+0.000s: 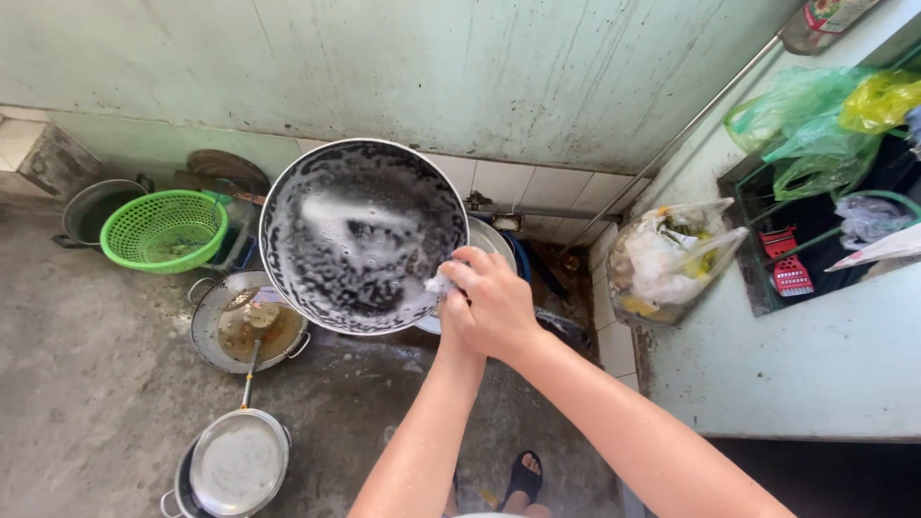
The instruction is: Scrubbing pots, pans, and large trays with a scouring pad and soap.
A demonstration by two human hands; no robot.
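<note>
The big round pan [363, 235], tilted up over the concrete floor [86, 384], is already coated in suds by the right hand [491, 305] gripping a sponge [439, 282], while the left hand, hidden behind, cannot be judged; rinsing appears left, and the greasy wok [247, 321] looks unwashed.

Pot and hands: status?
Right hand presses a white scrubber to the soapy pot. Left hand hidden behind it, grip unclear. Pot held tilted above a dirty wok; nothing blocking.

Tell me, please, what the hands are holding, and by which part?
A soapy round metal pan, held tilted by its right rim. The right hand covers the grip there; the left hand is hidden behind it, so its share cannot be told.
</note>
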